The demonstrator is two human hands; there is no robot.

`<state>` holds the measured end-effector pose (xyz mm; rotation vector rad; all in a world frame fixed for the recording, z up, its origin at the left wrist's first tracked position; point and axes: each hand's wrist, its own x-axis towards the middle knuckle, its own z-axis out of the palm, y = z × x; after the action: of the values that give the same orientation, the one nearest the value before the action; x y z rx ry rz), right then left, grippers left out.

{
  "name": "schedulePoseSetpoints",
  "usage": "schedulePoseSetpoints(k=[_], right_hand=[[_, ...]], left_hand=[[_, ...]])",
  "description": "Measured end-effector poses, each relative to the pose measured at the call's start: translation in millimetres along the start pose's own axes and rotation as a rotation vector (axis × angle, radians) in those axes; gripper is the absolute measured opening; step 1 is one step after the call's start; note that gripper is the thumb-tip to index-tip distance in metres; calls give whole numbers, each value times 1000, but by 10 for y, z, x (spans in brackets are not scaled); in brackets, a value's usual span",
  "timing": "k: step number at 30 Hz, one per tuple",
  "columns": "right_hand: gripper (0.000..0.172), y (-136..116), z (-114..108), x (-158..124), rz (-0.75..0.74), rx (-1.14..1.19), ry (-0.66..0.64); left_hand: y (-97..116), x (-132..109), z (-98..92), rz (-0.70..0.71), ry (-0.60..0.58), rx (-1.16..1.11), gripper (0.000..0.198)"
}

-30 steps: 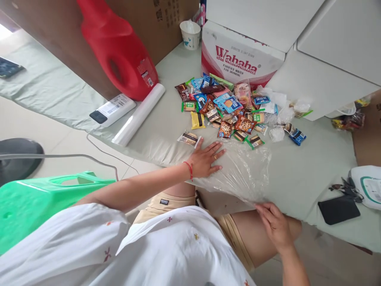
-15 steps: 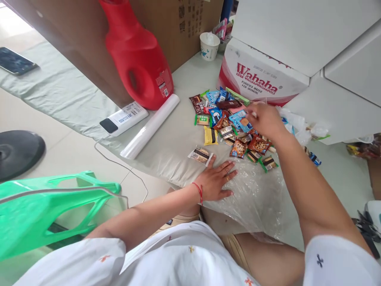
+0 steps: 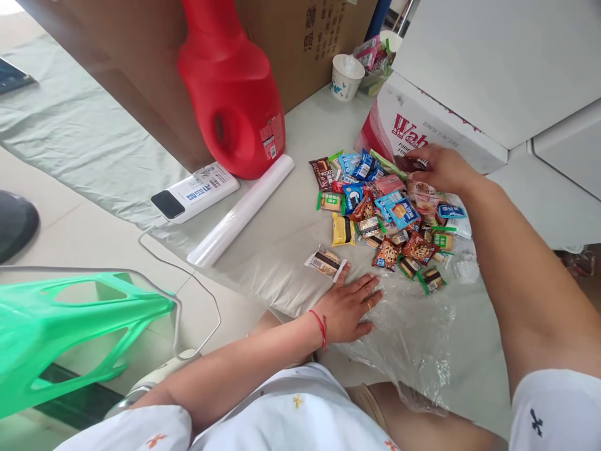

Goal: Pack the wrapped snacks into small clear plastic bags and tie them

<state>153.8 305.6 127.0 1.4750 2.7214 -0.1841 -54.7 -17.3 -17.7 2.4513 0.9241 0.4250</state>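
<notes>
My left hand (image 3: 350, 307) lies flat with fingers spread on a clear plastic bag (image 3: 413, 332). Its index finger is at the edge of a wrapped biscuit (image 3: 326, 262). Above the far right of a pile of small wrapped snacks, my right hand (image 3: 441, 168) is closed on a dark brown snack packet (image 3: 414, 163), partly covered by the fingers. In the pile are a blue packet (image 3: 398, 209), a yellow packet (image 3: 343, 230), a brown cookie packet (image 3: 387, 253) and a pink packet (image 3: 385, 185).
A red jug (image 3: 239, 106) stands at the back left, with a clear plastic roll (image 3: 241, 210) and a white power bank (image 3: 195, 191) with a cable before it. Behind are a paper cup (image 3: 346, 78) and a Wahaha carton (image 3: 380, 119). A green stool (image 3: 84, 313) stands at the lower left.
My right hand has moved right from the pile with the dark brown packet, uncovering snacks on the pile's right side. My left hand stays flat on the bag. The view has shifted slightly.
</notes>
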Motion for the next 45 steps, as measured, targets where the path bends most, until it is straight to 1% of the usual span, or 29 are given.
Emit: schedulePoseSetpoints(k=[2, 3, 4, 6, 8, 10, 13, 16, 19, 21, 23, 24, 27, 29, 30, 32, 35, 36, 38, 40, 42, 44, 45], right_hand=[[52, -36, 155, 81, -135, -71, -76], [53, -64, 255, 129, -204, -113, -106], [55, -89, 353, 175, -266, -159, -119], [59, -107, 499, 245, -360, -249, -106], [60, -73, 550, 290, -410, -316, -90], [62, -7, 531, 326, -427, -355, -116], [73, 88, 489, 384, -421, -330, -146], [88, 151, 515, 432, -372, -194, -123], [92, 200, 568, 446, -309, -94, -136], [96, 220, 581, 438, -320, -104, -166], [98, 209, 575, 422, -344, -148, -166], [95, 188, 570, 412, -352, -172, -148], [78, 76, 562, 378, -369, -219, -66], [71, -1, 571, 358, -357, -222, -10], [70, -28, 579, 352, -343, -220, 14], [73, -51, 602, 353, -324, -223, 34], [84, -46, 647, 392, -346, -256, -12], [85, -52, 658, 411, -350, -269, -25], [81, -99, 657, 438, -333, -291, -26], [69, -194, 598, 424, -281, -302, 3], [57, -312, 462, 329, -197, -289, 46], [51, -423, 277, 108, -99, -230, 132], [52, -470, 189, -61, -41, -176, 201]], left_hand=[[2, 3, -4, -3, 0, 1, 68], [4, 4, -5, -6, 1, 3, 68], [5, 4, -4, -8, 2, 4, 67], [6, 2, 0, -8, 3, 6, 67], [6, -2, 7, -6, 7, 9, 66], [4, -6, 14, -5, 16, 18, 66], [0, -13, 20, 2, 28, 41, 66], [-4, -17, 16, 8, 32, 51, 65], [-6, -20, 7, 4, 34, 55, 63], [-4, -22, 1, 8, 31, 57, 62], [-1, -24, 0, 12, 31, 57, 62], [1, -24, 2, 10, 33, 58, 62], [4, -24, 17, 2, 40, 63, 61], [4, -21, 27, 1, 46, 68, 60], [4, -20, 30, 3, 49, 70, 60], [2, -17, 30, 4, 53, 69, 59], [1, -15, 25, 3, 56, 64, 59], [1, -15, 23, 3, 57, 61, 59], [4, -16, 23, 3, 58, 57, 59], [5, -17, 27, 1, 55, 55, 58], [5, -17, 32, -4, 50, 53, 58], [1, -14, 35, -7, 41, 54, 59], [0, -11, 34, -8, 34, 55, 60]])
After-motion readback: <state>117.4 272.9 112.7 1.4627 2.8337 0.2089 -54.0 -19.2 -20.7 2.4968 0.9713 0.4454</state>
